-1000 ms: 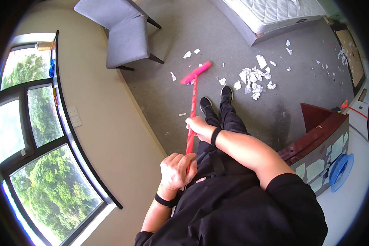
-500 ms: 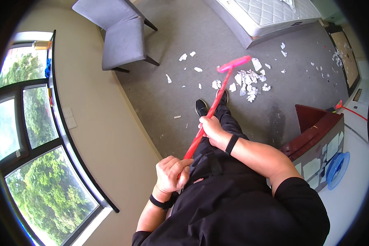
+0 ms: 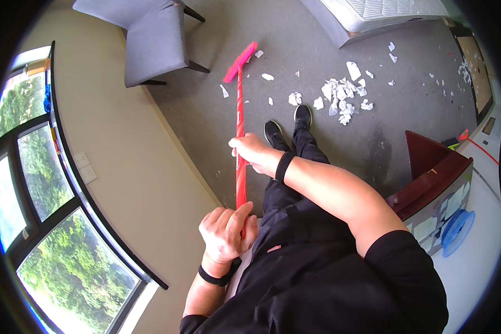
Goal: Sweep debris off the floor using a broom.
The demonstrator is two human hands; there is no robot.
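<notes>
A red-handled broom points away from me, slightly left of my feet. My left hand is closed round the top end of its handle. Lower down the stick, my right hand grips it too, crossing in front of my body. The pink broom head is over the grey floor among a few scattered paper scraps, such as one white scrap beside it. A heap of crumpled white paper lies to the right, beyond my shoes.
A grey chair stands at the far left by the wall. At the far right is a bed with a white mattress. A dark red wooden piece of furniture and a blue spool are at my right. Windows line the left wall.
The broom head has swung left, from beside the paper heap to near the chair. Both hands keep their grip, and my right hand has moved left and farther away with the handle.
</notes>
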